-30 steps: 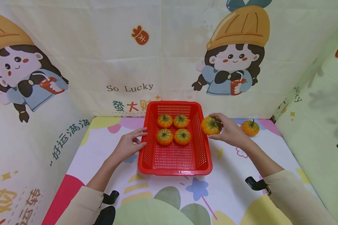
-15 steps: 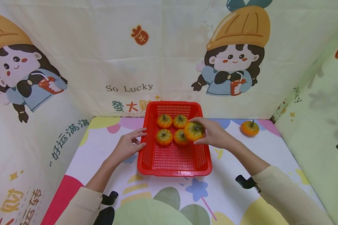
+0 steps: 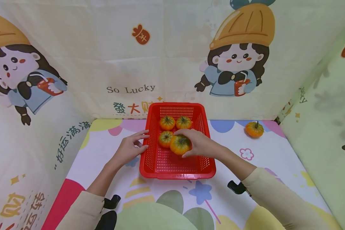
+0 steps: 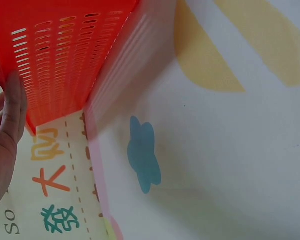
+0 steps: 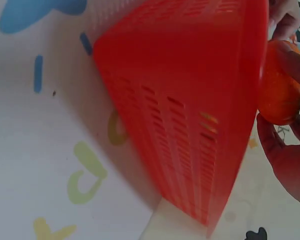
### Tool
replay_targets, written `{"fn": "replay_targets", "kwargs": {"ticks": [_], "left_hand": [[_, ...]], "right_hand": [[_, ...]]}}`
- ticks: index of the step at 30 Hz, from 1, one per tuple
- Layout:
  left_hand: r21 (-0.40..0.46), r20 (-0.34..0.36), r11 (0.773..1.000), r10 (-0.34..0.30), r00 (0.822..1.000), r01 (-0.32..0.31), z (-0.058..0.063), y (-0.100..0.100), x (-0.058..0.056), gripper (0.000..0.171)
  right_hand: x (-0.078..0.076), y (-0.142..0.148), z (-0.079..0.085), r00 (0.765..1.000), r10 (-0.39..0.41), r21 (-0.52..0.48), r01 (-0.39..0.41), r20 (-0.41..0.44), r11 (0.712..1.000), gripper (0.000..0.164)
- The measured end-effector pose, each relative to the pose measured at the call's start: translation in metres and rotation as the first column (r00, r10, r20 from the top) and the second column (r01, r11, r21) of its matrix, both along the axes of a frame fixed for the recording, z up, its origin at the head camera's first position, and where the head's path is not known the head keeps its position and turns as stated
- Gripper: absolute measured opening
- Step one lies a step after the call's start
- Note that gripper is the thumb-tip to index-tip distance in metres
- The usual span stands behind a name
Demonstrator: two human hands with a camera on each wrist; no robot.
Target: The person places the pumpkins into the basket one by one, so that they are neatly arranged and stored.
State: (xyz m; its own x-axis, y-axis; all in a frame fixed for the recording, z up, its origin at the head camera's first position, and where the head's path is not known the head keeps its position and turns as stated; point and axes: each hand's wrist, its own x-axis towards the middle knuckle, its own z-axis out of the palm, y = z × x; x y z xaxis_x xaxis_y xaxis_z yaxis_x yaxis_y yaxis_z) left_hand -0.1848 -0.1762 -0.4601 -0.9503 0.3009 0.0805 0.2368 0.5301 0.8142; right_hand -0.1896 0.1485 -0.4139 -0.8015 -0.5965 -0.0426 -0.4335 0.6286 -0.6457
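My right hand (image 3: 199, 143) grips a small orange-green pumpkin (image 3: 180, 145) over the inside of the red plastic basket (image 3: 176, 176). In the right wrist view the held pumpkin (image 5: 279, 85) shows between thumb and fingers, above the basket's rim. Three other pumpkins show in the basket: one at back left (image 3: 167, 123), one at back right (image 3: 183, 122) and one at front left (image 3: 165, 139). The front-right one seen earlier is hidden behind the held pumpkin and the hand. My left hand (image 3: 130, 148) rests its extended fingers against the basket's left rim; in the left wrist view the fingers (image 4: 12, 107) lie along the perforated wall.
One more pumpkin (image 3: 254, 129) sits on the table at the back right, apart from the basket. A patterned cloth (image 3: 166, 210) covers the table. Printed curtains (image 3: 178, 64) hang behind and at both sides, close to the basket's back edge.
My right hand has carried its pumpkin left, from beside the basket's right rim to above the middle of the basket. The left hand has stayed at the left rim.
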Motion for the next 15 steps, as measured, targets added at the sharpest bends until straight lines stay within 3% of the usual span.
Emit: {"fn": "replay_targets", "kwargs": {"ticks": [8, 15], "left_hand": [[-0.001, 0.007, 1.0, 0.002, 1.0, -0.002, 0.0, 0.0, 0.001, 0.047], [0.002, 0.01, 1.0, -0.006, 1.0, 0.006, 0.0, 0.0, 0.0, 0.046]], "right_hand": [[0.0, -0.02, -0.014, 0.994, 0.105, 0.022, -0.105, -0.028, 0.994, 0.081], [0.001, -0.032, -0.023, 0.986, 0.166, 0.057, -0.166, 0.015, 0.984, 0.081]]}}
